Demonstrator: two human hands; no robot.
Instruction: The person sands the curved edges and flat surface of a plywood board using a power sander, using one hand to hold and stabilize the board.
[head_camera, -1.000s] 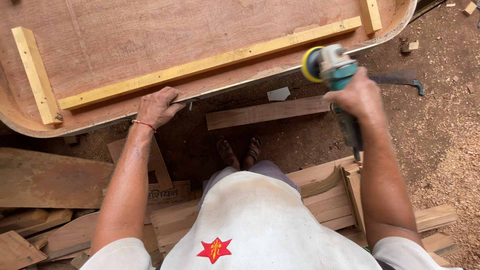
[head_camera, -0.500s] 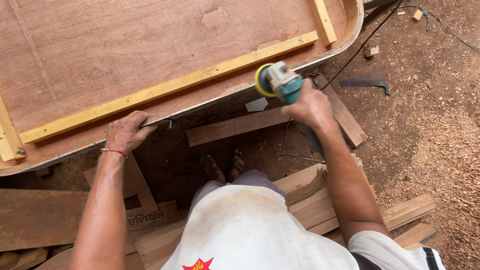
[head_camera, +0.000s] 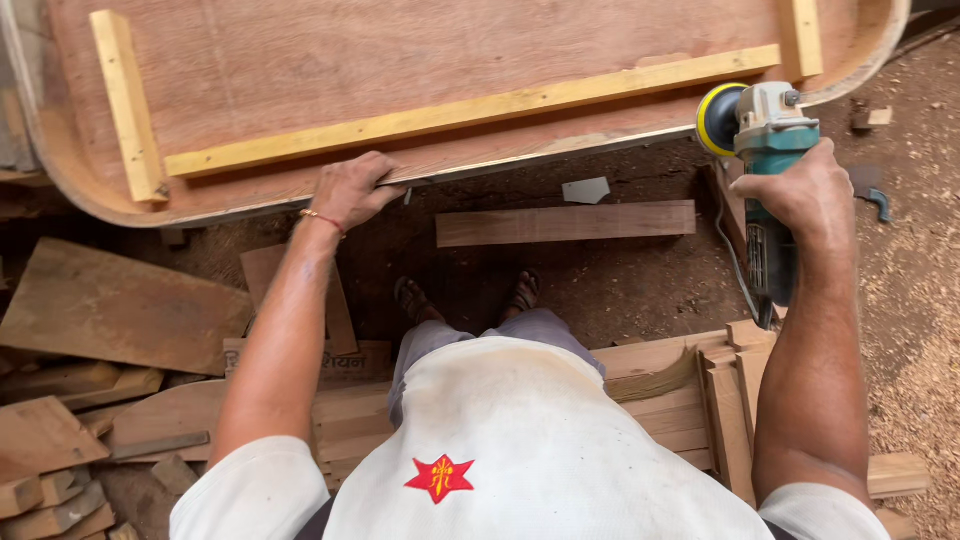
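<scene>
teal grinder (head_camera: 765, 140) in right hand (head_camera: 800, 195); left hand (head_camera: 350, 190) grips curved plywood panel (head_camera: 400, 60).

dirt floor (head_camera: 620, 290) strewn with sawdust (head_camera: 920, 300), loose planks (head_camera: 565, 223) and wood offcuts (head_camera: 60, 450).

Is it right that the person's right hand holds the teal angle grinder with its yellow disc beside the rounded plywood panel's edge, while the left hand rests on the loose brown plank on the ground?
Not quite. The head view shows the left hand gripping the edge of the rounded plywood panel, not the loose brown plank, which lies untouched below. The right hand does hold the teal angle grinder with its yellow disc beside the panel's edge.
</scene>
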